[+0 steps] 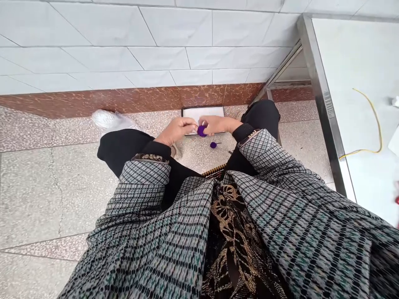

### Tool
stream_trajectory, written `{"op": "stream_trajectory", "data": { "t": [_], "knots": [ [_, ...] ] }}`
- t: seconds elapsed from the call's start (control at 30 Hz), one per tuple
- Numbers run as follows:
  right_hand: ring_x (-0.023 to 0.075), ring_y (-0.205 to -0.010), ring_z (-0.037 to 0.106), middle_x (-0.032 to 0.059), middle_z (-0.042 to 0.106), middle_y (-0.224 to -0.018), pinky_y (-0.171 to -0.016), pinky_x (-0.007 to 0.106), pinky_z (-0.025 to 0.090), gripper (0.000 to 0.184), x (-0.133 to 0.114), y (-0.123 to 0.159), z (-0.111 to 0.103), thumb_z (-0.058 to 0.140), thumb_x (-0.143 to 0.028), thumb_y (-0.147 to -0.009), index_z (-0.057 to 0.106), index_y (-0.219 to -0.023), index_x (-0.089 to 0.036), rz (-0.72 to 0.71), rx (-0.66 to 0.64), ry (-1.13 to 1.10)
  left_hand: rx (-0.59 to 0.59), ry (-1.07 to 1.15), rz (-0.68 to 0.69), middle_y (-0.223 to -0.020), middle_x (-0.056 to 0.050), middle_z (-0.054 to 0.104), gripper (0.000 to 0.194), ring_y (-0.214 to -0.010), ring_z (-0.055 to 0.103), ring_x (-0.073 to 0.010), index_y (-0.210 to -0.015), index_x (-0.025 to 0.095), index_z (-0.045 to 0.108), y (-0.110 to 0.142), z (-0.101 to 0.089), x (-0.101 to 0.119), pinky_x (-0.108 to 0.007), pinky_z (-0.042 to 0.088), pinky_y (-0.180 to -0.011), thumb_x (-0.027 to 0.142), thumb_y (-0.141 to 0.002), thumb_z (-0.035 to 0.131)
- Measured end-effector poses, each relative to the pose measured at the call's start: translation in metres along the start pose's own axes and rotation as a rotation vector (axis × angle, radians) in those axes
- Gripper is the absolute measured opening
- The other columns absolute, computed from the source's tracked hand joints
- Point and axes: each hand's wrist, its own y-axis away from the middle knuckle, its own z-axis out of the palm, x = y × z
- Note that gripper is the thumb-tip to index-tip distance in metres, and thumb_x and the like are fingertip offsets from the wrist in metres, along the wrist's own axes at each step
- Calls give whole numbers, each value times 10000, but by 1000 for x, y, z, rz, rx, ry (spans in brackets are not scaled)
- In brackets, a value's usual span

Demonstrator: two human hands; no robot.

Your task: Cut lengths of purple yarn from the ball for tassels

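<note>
My left hand (175, 129) and my right hand (218, 124) meet in front of my knees, over the floor. Both are closed in a pinch on a small purple ball of yarn or wool (201, 131) held between them. A second, smaller purple piece (213, 145) with a short tail sits just below the hands; whether it hangs or lies on the floor I cannot tell. My checked sleeves and black trousers fill the lower view.
A white rectangular tray or board (215, 111) lies on the floor behind the hands, against the red-brown skirting. A white shoe (107, 119) is at left. A steel-edged white table (358, 83) with a yellow cord (375, 120) stands at right.
</note>
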Motion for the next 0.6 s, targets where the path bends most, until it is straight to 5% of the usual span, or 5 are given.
{"op": "stream_trajectory", "data": {
  "t": [0.13,0.27,0.37,0.47,0.6],
  "knots": [
    [74,-673,654,-17,693,-1015,-642,161,568,382,-5,6,-4,593,126,-962,575,-1192,-177,-194,-102,-243,202,-50,-105,-645,-10,559,182,-638,481,-154,-741,170,703,-4,-9,-5,-278,368,-668,329,-832,693],
    [70,-704,638,-26,661,-992,-720,154,577,223,-7,-4,-6,590,-44,-1135,487,-1251,-204,-294,202,-564,-53,5,-112,-646,-20,588,228,-622,506,-150,-741,163,731,0,-2,-3,-279,409,-678,379,-815,718],
    [96,-645,584,-33,637,-873,-606,149,512,265,-2,-9,4,662,-17,-1081,503,-1178,-206,-92,255,-304,-169,79,-44,-702,-42,664,280,-630,527,-150,-786,160,768,4,0,-1,-276,443,-675,437,-826,781],
    [116,-616,579,-30,627,-810,-528,163,469,359,3,-6,8,724,77,-926,568,-1113,-188,10,14,-29,49,89,-27,-657,-27,620,234,-614,500,-142,-763,163,742,2,-6,-6,-259,419,-647,384,-830,779],
    [90,-686,623,-20,673,-970,-677,171,571,349,2,-6,-4,717,-11,-993,532,-1221,-200,-298,-58,-423,207,9,-104,-605,1,553,164,-596,466,-135,-706,173,697,-6,-8,-11,-243,372,-620,301,-804,726]
  ]
}}
